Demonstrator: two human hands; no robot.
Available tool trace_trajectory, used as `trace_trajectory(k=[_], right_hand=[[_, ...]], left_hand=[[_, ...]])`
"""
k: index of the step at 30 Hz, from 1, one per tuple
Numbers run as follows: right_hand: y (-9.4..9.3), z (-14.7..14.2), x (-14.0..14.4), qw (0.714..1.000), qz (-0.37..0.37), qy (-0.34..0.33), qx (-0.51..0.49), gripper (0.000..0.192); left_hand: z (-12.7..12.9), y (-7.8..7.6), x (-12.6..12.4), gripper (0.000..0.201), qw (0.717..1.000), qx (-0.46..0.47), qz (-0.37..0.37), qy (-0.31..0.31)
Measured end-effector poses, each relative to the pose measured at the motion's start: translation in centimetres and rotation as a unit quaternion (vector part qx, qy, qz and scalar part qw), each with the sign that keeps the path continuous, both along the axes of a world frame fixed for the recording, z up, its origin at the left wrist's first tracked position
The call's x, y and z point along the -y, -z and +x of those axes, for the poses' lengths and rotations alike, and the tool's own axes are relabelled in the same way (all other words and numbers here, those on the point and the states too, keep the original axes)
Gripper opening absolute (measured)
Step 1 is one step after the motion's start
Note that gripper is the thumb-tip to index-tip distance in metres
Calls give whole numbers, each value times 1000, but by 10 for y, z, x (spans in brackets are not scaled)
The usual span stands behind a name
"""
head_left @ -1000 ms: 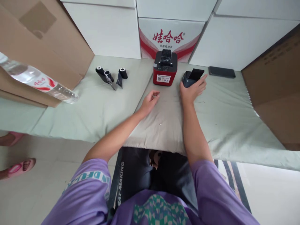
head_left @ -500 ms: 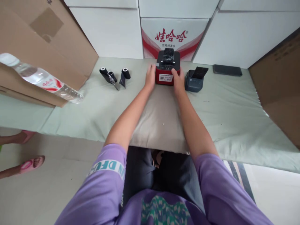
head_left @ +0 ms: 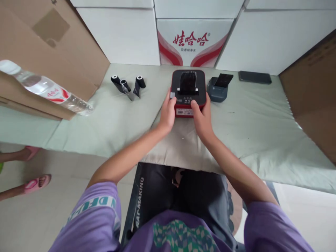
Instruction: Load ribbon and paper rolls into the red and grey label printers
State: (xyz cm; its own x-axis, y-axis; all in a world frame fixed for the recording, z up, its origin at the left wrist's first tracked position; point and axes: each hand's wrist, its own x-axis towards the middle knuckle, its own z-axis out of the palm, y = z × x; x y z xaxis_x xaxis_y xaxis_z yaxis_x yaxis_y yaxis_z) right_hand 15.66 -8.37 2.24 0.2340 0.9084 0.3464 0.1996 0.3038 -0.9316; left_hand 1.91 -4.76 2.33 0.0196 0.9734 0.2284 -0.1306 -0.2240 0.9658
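Between my two hands is a red and black receipt printer point(head_left: 187, 96), with a strip of dark, shiny film or paper standing out of its top slot. My left hand point(head_left: 168, 110) grips its left side, thumb on the front top edge near a grey tab. On the opposite side my right hand point(head_left: 202, 117) is closed round the front corner, thumb beside the small panel marks. A smaller dark grey printer point(head_left: 218, 91), also with a black strip coming out, stands just right of it. Further left lie several small black rolls point(head_left: 123, 85) with loose ends.
White boxes point(head_left: 118, 35) and a printed carton point(head_left: 193, 56) line the back of the cloth-covered table point(head_left: 126, 129). Cardboard boxes flank both sides. A water bottle point(head_left: 49, 87) is at the left and a black phone point(head_left: 255, 77) at back right. Another person's feet point(head_left: 38, 183) show lower left.
My hands have drawn the red and black printer toward me, away from the printed carton, and its top now faces me more. My elbows have spread outward.
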Motion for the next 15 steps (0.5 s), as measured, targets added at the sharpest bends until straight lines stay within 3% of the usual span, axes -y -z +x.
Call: trace_trajectory(k=[4, 8, 12, 15], right_hand=[[-2, -5, 51, 999, -41, 7, 10, 64], [9, -9, 73, 998, -61, 29, 8, 67], [29, -1, 70, 998, -52, 41, 2, 65], [38, 19, 38, 998, -15, 61, 15, 59]], left_hand=[[-3, 15, 49, 50, 999, -25, -39, 2], [-1, 30, 68, 50, 998, -18, -56, 7], [-4, 37, 62, 51, 999, -23, -41, 15], [-14, 33, 33, 53, 998, -28, -25, 46]])
